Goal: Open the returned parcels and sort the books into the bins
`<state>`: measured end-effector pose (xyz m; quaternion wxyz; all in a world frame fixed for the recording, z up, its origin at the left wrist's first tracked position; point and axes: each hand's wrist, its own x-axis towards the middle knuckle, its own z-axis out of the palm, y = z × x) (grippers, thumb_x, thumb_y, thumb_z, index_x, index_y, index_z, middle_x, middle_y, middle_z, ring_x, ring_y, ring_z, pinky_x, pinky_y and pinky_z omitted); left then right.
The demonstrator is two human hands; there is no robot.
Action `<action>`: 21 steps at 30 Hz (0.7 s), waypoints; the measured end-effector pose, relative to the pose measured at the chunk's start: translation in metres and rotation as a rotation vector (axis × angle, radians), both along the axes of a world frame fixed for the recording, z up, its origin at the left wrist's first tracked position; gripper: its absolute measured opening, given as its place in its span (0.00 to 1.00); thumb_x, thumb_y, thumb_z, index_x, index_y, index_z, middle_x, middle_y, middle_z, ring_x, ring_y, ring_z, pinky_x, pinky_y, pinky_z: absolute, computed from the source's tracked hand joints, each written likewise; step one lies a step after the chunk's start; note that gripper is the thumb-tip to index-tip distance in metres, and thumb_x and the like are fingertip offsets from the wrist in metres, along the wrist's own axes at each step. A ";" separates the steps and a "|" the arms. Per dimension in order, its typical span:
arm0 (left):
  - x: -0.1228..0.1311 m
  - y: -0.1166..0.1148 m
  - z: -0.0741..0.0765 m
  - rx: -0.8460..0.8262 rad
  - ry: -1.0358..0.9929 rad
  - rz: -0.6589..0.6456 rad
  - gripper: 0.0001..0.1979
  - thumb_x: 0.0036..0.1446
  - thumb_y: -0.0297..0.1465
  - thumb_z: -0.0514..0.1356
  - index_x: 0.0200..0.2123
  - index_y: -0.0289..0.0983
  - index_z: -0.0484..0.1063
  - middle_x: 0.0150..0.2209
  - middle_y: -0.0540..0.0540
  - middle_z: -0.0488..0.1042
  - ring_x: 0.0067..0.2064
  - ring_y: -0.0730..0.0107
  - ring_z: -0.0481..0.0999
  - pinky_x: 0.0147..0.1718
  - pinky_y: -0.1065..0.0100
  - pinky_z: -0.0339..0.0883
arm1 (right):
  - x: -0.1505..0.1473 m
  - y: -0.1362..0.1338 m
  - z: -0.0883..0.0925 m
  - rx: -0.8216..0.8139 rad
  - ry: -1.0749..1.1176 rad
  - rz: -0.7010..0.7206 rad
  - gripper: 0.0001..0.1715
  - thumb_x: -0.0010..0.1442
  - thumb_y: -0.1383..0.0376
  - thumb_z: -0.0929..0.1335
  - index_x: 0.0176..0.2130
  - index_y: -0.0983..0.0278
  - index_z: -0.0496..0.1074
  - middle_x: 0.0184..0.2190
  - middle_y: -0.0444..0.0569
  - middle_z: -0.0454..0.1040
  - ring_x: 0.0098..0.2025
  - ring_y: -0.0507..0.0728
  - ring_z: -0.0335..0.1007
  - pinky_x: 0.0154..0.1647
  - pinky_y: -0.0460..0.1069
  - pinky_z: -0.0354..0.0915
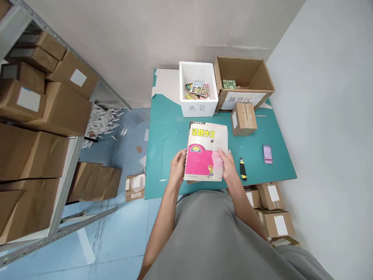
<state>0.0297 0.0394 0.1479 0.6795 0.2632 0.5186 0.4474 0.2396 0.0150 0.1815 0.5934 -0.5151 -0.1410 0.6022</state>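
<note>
Both my hands grip a thick paperback book [202, 161] with a white and pink cover, yellow Chinese title and a small cartoon child. My left hand [177, 167] holds its left edge by the spine, the fingers partly behind it. On the right edge, my right hand [228, 165] has its thumb on the cover and its other fingers underneath. The book is held up over the near part of the green-topped table [163, 144]. A bit of brown material shows under the book's lower edge; I cannot tell what it is.
At the back stand a white foam box [199, 108] with small books inside and a larger open carton [264, 95]. A closed small carton [244, 119], a yellow-black utility knife [243, 169] and a blurred pinkish rectangular item [267, 154] lie right. Shelves of cartons [62, 105] stand left.
</note>
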 end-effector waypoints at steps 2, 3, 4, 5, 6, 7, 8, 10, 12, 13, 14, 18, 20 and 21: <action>-0.001 0.002 0.006 -0.029 -0.012 -0.027 0.41 0.49 0.69 0.74 0.45 0.37 0.83 0.43 0.39 0.88 0.44 0.53 0.89 0.37 0.62 0.82 | 0.002 0.003 0.004 0.017 -0.042 -0.030 0.38 0.49 0.43 0.86 0.52 0.56 0.81 0.50 0.49 0.90 0.61 0.70 0.85 0.58 0.62 0.85; 0.001 0.002 0.009 -0.044 -0.011 -0.066 0.41 0.46 0.69 0.76 0.43 0.37 0.83 0.42 0.39 0.88 0.44 0.52 0.89 0.37 0.62 0.82 | 0.004 0.005 0.006 0.024 -0.063 -0.029 0.38 0.49 0.42 0.86 0.52 0.57 0.81 0.50 0.50 0.90 0.60 0.70 0.86 0.57 0.62 0.85; 0.003 0.001 0.011 -0.057 -0.003 -0.115 0.41 0.42 0.66 0.80 0.43 0.37 0.83 0.42 0.39 0.88 0.44 0.52 0.89 0.38 0.62 0.82 | 0.005 0.006 0.007 0.028 -0.078 -0.023 0.38 0.49 0.42 0.86 0.52 0.57 0.81 0.49 0.50 0.90 0.59 0.70 0.86 0.57 0.62 0.85; 0.007 0.001 0.013 -0.067 0.010 -0.160 0.40 0.39 0.62 0.83 0.42 0.37 0.83 0.42 0.39 0.88 0.43 0.51 0.89 0.39 0.61 0.83 | 0.006 0.008 0.009 0.029 -0.089 -0.016 0.38 0.50 0.42 0.86 0.51 0.58 0.81 0.48 0.51 0.90 0.59 0.70 0.86 0.56 0.61 0.85; 0.011 0.001 0.015 -0.076 0.016 -0.191 0.40 0.35 0.58 0.86 0.43 0.36 0.84 0.42 0.39 0.89 0.43 0.50 0.90 0.40 0.60 0.83 | 0.008 0.010 0.009 0.026 -0.097 -0.011 0.37 0.51 0.42 0.85 0.51 0.58 0.81 0.47 0.51 0.90 0.58 0.69 0.86 0.56 0.60 0.85; 0.015 0.001 0.018 -0.084 0.014 -0.207 0.40 0.34 0.56 0.87 0.43 0.36 0.84 0.42 0.39 0.89 0.42 0.49 0.90 0.41 0.58 0.84 | 0.010 0.012 0.009 0.020 -0.102 -0.015 0.36 0.52 0.42 0.85 0.50 0.59 0.81 0.46 0.51 0.90 0.58 0.69 0.86 0.55 0.60 0.84; 0.020 0.001 0.020 -0.090 0.008 -0.208 0.40 0.34 0.56 0.87 0.44 0.36 0.84 0.41 0.38 0.89 0.42 0.48 0.90 0.41 0.57 0.84 | 0.014 0.015 0.008 0.014 -0.107 -0.034 0.35 0.53 0.42 0.84 0.50 0.59 0.81 0.45 0.52 0.90 0.57 0.69 0.87 0.54 0.59 0.84; 0.026 0.003 0.024 -0.088 -0.004 -0.185 0.40 0.36 0.56 0.86 0.45 0.35 0.84 0.42 0.38 0.89 0.41 0.47 0.90 0.42 0.54 0.85 | 0.025 0.023 0.004 -0.008 -0.122 -0.116 0.33 0.55 0.42 0.82 0.49 0.59 0.80 0.44 0.51 0.89 0.55 0.68 0.87 0.52 0.58 0.84; 0.027 0.007 0.027 -0.081 -0.007 -0.136 0.40 0.37 0.56 0.86 0.45 0.35 0.83 0.42 0.38 0.89 0.41 0.47 0.91 0.42 0.54 0.86 | 0.043 0.034 -0.003 -0.044 -0.144 -0.246 0.29 0.55 0.44 0.80 0.47 0.59 0.79 0.42 0.49 0.88 0.51 0.66 0.87 0.48 0.55 0.84; 0.026 0.009 0.028 -0.081 -0.002 -0.100 0.41 0.37 0.56 0.86 0.45 0.35 0.83 0.42 0.38 0.89 0.41 0.47 0.91 0.42 0.54 0.86 | 0.053 0.040 -0.006 -0.062 -0.147 -0.311 0.26 0.54 0.47 0.79 0.46 0.58 0.78 0.41 0.47 0.87 0.49 0.65 0.86 0.46 0.54 0.84; 0.024 0.011 0.028 -0.086 0.005 -0.061 0.41 0.36 0.57 0.86 0.45 0.35 0.82 0.41 0.38 0.89 0.41 0.47 0.91 0.43 0.54 0.87 | 0.065 0.047 -0.008 -0.068 -0.141 -0.364 0.23 0.54 0.49 0.78 0.45 0.58 0.77 0.41 0.46 0.86 0.48 0.64 0.86 0.44 0.53 0.84; 0.016 0.021 0.028 -0.082 0.040 0.093 0.42 0.35 0.56 0.86 0.46 0.35 0.81 0.42 0.37 0.89 0.44 0.44 0.92 0.45 0.53 0.88 | 0.106 0.078 -0.005 0.031 -0.162 -0.421 0.17 0.52 0.55 0.71 0.42 0.57 0.75 0.43 0.47 0.83 0.51 0.63 0.83 0.46 0.54 0.84; 0.015 0.024 0.029 -0.078 0.042 0.139 0.41 0.36 0.55 0.87 0.46 0.36 0.81 0.42 0.37 0.89 0.47 0.42 0.92 0.48 0.52 0.88 | 0.118 0.096 0.002 0.123 -0.257 -0.384 0.18 0.52 0.57 0.71 0.44 0.57 0.76 0.46 0.47 0.83 0.53 0.63 0.82 0.51 0.54 0.83; 0.015 0.024 0.029 -0.083 0.039 0.155 0.41 0.36 0.54 0.87 0.46 0.36 0.81 0.42 0.37 0.89 0.48 0.42 0.92 0.49 0.52 0.88 | 0.122 0.105 0.006 0.174 -0.306 -0.357 0.21 0.53 0.58 0.72 0.47 0.57 0.77 0.48 0.47 0.83 0.55 0.63 0.81 0.54 0.55 0.82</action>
